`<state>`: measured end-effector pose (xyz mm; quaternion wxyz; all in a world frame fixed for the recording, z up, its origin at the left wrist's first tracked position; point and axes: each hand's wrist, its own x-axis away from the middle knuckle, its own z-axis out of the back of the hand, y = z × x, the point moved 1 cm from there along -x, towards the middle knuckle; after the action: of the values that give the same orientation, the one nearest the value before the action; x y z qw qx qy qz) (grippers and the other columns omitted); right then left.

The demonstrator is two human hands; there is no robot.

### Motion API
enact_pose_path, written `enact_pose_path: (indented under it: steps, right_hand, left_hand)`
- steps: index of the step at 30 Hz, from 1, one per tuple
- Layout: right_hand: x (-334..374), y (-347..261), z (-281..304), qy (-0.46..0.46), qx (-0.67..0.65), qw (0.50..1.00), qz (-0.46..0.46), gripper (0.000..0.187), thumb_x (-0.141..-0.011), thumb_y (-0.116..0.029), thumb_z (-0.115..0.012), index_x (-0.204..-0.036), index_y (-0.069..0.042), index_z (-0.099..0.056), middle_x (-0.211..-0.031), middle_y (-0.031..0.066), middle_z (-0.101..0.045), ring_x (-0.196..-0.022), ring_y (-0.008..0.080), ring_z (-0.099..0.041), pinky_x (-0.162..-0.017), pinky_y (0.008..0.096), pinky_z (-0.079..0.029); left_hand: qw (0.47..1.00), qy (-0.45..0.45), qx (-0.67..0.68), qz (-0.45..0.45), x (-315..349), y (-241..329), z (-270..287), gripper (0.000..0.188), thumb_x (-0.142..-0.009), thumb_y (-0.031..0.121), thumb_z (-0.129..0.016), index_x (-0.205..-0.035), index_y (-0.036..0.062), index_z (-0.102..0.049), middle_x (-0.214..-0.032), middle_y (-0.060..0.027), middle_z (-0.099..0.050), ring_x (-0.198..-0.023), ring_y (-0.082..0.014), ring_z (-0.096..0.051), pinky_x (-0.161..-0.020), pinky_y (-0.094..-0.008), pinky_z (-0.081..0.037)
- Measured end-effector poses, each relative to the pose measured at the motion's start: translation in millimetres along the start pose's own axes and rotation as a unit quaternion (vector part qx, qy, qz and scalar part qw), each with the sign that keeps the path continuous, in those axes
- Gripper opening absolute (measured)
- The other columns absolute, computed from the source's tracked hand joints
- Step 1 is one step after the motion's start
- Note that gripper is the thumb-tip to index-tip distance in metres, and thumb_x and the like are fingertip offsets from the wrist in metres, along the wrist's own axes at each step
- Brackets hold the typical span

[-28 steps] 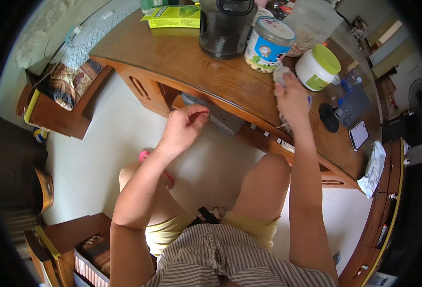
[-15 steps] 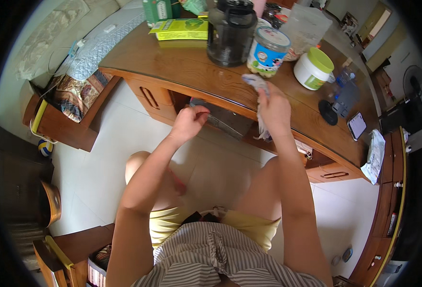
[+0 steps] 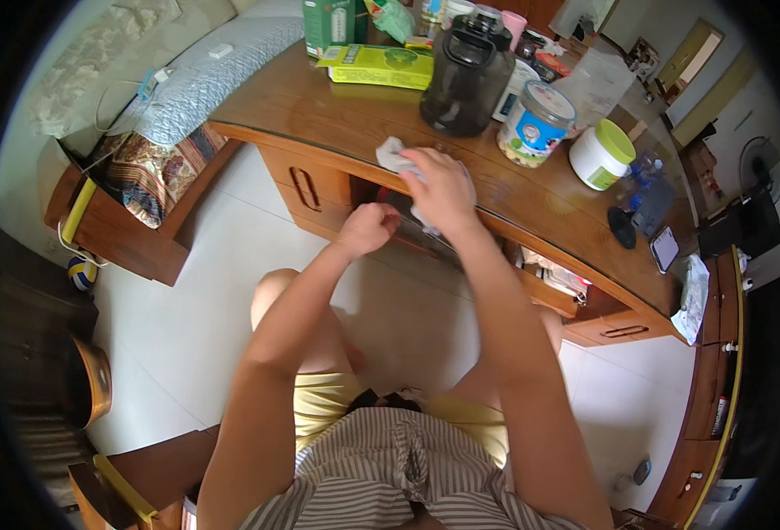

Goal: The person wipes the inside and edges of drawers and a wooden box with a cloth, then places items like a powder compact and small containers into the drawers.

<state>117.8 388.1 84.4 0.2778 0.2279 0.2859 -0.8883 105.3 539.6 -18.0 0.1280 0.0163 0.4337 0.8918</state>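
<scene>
My right hand (image 3: 444, 187) presses a crumpled whitish cloth (image 3: 391, 154) onto the front edge of a glossy brown wooden table (image 3: 306, 124). Part of the cloth shows past the fingertips, and some hangs below the palm over the edge. My left hand (image 3: 368, 230) hovers just in front of the table's open shelf, fingers curled in, with nothing seen in it. Beyond the cloth stand a dark transparent jug (image 3: 465, 79) with a black lid and handle, a clear-topped jar (image 3: 536, 124) with a blue label, and a white tub (image 3: 600, 157) with a green lid.
A yellow-green box (image 3: 379, 67) and a dark green box (image 3: 332, 26) stand at the back left. A phone (image 3: 664, 249) on a stand and a white plastic bag (image 3: 692, 299) are at the table's right end. To the left is a wooden sofa (image 3: 142, 247) with a quilted cover.
My right hand has swept the cloth leftward along the table's front edge. My left hand has shifted slightly right and down, and the view has turned a little.
</scene>
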Motion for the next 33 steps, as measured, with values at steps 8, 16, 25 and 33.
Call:
enact_pose_path:
  steps: [8, 16, 25, 33]
  right_hand:
    - [-8, 6, -16, 0.038, 0.222, 0.963, -0.150, 0.045, -0.088, -0.034, -0.054, -0.121, -0.003, -0.055, -0.123, 0.0147, -0.054, -0.110, 0.0333, -0.048, -0.093, 0.0435, -0.036]
    - [-88, -20, -81, -0.058, 0.056, 0.997, 0.013, 0.044, -0.088, -0.034, -0.055, -0.121, -0.004, -0.056, -0.129, 0.0130, -0.052, -0.118, 0.0326, -0.046, -0.100, 0.0409, -0.035]
    - [-76, -4, -65, 0.078, 0.071, 0.985, -0.138, 0.031, -0.088, -0.024, -0.055, -0.109, -0.001, -0.060, -0.113, 0.0138, -0.058, -0.105, 0.0321, -0.052, -0.091, 0.0425, -0.038]
    - [-133, -43, -128, 0.005, 0.156, 0.979, -0.129, 0.064, -0.087, -0.048, -0.050, -0.123, 0.004, -0.051, -0.132, 0.0204, -0.047, -0.119, 0.0364, -0.044, -0.101, 0.0449, -0.032]
  left_hand:
    - [0.998, 0.065, -0.016, -0.019, 0, 10, 16, 0.021, -0.082, 0.009, -0.057, -0.099, 0.0030, -0.067, -0.089, -0.0178, -0.067, -0.082, -0.0310, -0.065, -0.074, -0.0362, -0.051]
    - [0.883, 0.429, 0.125, -0.141, 4, 28, 46, 0.015, -0.076, -0.004, -0.050, -0.076, 0.0012, -0.064, -0.068, -0.0077, -0.062, -0.059, -0.0179, -0.058, -0.058, -0.0271, -0.048]
    - [0.839, 0.345, 0.417, 0.061, 27, 50, 106, 0.018, -0.084, 0.001, -0.044, -0.078, 0.0008, -0.061, -0.066, -0.0057, -0.059, -0.055, -0.0114, -0.051, -0.050, -0.0236, -0.041]
    - [0.769, 0.438, 0.450, 0.116, 28, -16, 97, 0.019, -0.086, 0.000, -0.043, -0.084, 0.0024, -0.062, -0.069, -0.0048, -0.059, -0.058, -0.0125, -0.052, -0.053, -0.0251, -0.041]
